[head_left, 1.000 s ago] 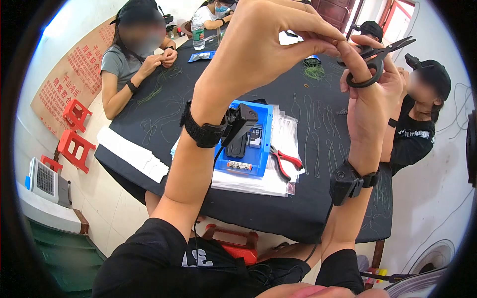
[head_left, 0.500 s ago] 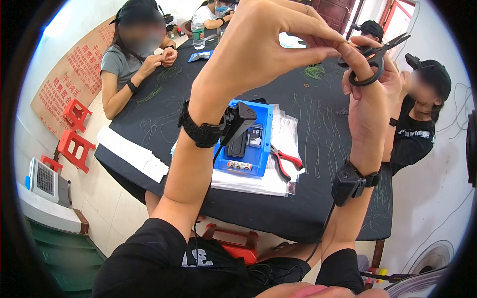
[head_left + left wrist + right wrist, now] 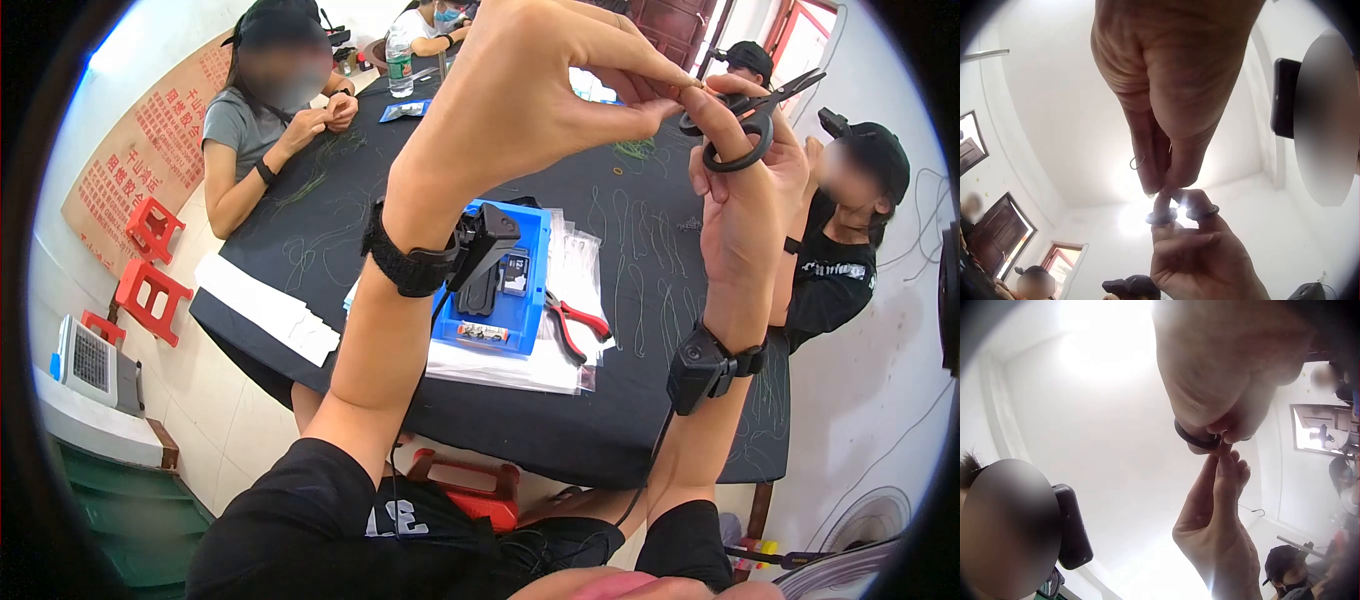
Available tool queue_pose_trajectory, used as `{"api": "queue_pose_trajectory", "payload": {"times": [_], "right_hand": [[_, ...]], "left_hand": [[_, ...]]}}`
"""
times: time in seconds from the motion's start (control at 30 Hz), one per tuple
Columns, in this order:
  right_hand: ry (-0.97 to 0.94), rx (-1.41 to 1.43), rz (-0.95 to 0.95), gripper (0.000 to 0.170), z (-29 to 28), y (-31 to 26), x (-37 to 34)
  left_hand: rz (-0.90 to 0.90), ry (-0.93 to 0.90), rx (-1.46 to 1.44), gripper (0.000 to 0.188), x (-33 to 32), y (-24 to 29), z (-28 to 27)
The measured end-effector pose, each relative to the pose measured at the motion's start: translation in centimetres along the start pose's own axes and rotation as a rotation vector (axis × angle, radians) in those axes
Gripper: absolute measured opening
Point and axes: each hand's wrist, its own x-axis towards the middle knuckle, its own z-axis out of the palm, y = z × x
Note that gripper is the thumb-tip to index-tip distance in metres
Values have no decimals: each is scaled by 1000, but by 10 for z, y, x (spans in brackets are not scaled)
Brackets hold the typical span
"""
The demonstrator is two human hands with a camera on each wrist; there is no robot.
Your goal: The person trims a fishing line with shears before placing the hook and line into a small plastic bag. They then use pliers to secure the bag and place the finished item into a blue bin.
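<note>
My left hand is raised over the table, its thumb and fingers pinching a thin line with a small hook that stands out beside the fingers. That hook also shows in the left wrist view. Against these fingertips are the fingertips of my right hand, which has the black scissors looped on its fingers, blades pointing up and right. The scissors' rings show around two right-hand fingers. What lies exactly between the touching fingertips is hidden.
Below the hands, a blue tray with small boxes stands on papers on the black table, beside red-handled pliers. Looped lines lie at right, a bottle stands at back left. Several people sit around.
The scissors and my right hand have shifted slightly since the first frame. My left thumb has drawn back a little and bent; the fingertips of both hands remain together.
</note>
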Motion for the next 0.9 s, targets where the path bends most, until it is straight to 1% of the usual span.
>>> {"api": "queue_pose_trajectory", "payload": {"times": [0.1,0.23,0.3,0.33,0.4,0.43,0.5,0.6,0.7,0.83,0.9], "right_hand": [[-2,29,7,32,1,0,0],[24,24,11,31,2,-3,0],[24,8,13,31,3,-4,-1],[22,-7,15,31,3,-4,-1],[28,-21,34,31,4,-3,-2],[34,-35,53,31,4,-3,-2],[29,-19,42,30,5,-3,-1],[19,-12,26,30,5,-3,-1],[10,-20,18,30,5,-3,-2],[4,-20,18,30,6,-3,-2],[1,-11,12,30,8,-4,-2]], "left_hand": [[-26,-1,-9,19,-1,1,0],[2,-2,-70,18,-1,-1,-2],[-67,26,-194,16,-3,-4,-1],[-67,26,-194,16,-3,-3,-2],[-153,-1,-133,17,-3,0,-4],[-153,-1,-132,17,-3,0,-3],[-193,-3,-299,15,-2,1,-2],[-220,-35,-284,12,-1,10,-7],[-239,-51,-336,9,-2,-1,-5],[-226,-80,-279,9,-1,2,-5],[-259,-118,-306,9,-1,2,-4]]}}
